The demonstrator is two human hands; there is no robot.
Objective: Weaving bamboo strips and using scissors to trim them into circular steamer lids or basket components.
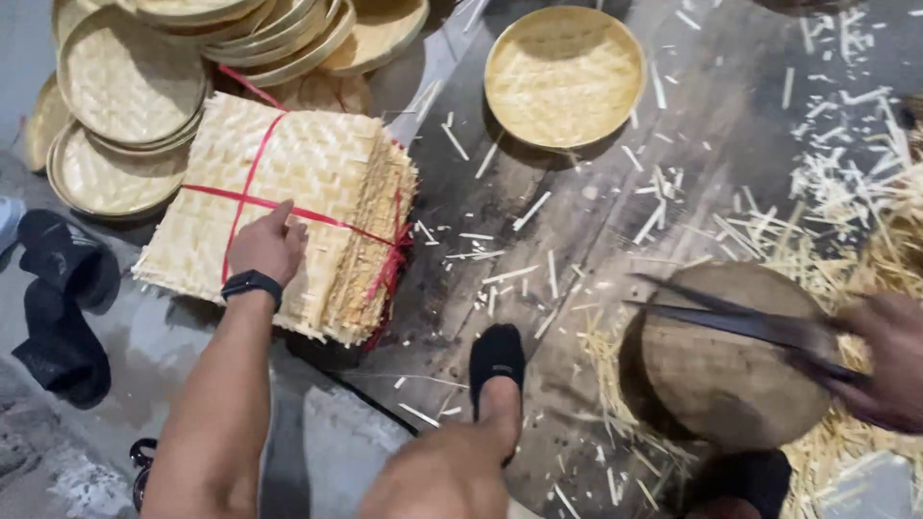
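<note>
Head view, looking down: left hand (266, 244) laid knuckles-up on the bundle of woven bamboo mats (279, 207), fingers curled loosely at the red strap (252, 165) where its two bands cross, thumb stretched toward the far side; hard to tell whether gripping the strap or only pressing on the top mat. Black watch (251, 283) at the wrist, just at the bundle's near edge. Right hand (889, 360) off at the right edge, closed round the handles of long dark shears (740, 317), blades apart and lying over the round wooden block (726, 356). Bundle still tied and, by the look of it, still whole: no mat drawn out, nothing on the block to trim. Signs of work already done farther out: one finished round tray (564, 77) lying alone on the dark floor (538, 192), more stacked round trays (135, 86) beyond and to the left of the bundle, bamboo offcuts (846, 192) strewn thickly to the right. Black-socked foot (496, 360) planted between bundle and block. Bundle directly under the left hand, well apart from the right hand and the shears.
</note>
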